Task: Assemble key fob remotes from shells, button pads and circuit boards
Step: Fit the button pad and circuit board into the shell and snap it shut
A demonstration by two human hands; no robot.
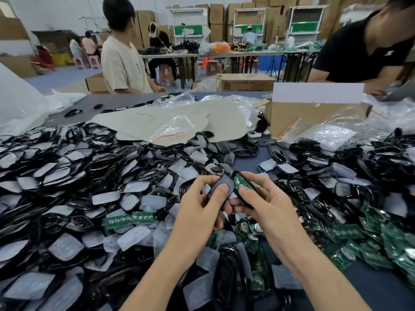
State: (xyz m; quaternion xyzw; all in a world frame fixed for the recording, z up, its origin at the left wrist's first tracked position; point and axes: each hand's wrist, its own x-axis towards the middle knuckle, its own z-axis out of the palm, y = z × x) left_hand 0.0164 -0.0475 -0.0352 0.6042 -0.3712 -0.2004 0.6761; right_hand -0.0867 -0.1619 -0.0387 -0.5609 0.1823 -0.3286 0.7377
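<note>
Two hands work low and left of the cardboard box (314,117), my one anchor here. On that side my left hand (202,205) pinches a dark shell cover (221,184), thumb on its face and fingers curled behind. Beside it my right hand (265,203) grasps the other shell half (252,186), with a green circuit board (238,181) lying in it and the thumb partly over the board. The two halves meet along one side, spread like a book and not yet closed. I judge the step to be snapping the cover on.

Loose button pads (105,197) blanket the table (251,162) far left of the box. Spare boards (381,250) heap below the box toward me, and black shells (244,152) lie just left of it.

Risks:
- The board looks only rested in place, so tilting that half while closing could slide it off its seat. The cover would then clamp crooked or break a clip.
- I can't tell whether a pad already sits inside the cover. Closing without one gives a dead unit.
- The thumb over the board could get nipped at the seam.
- A slip drops either half into the lookalike pile.
</note>
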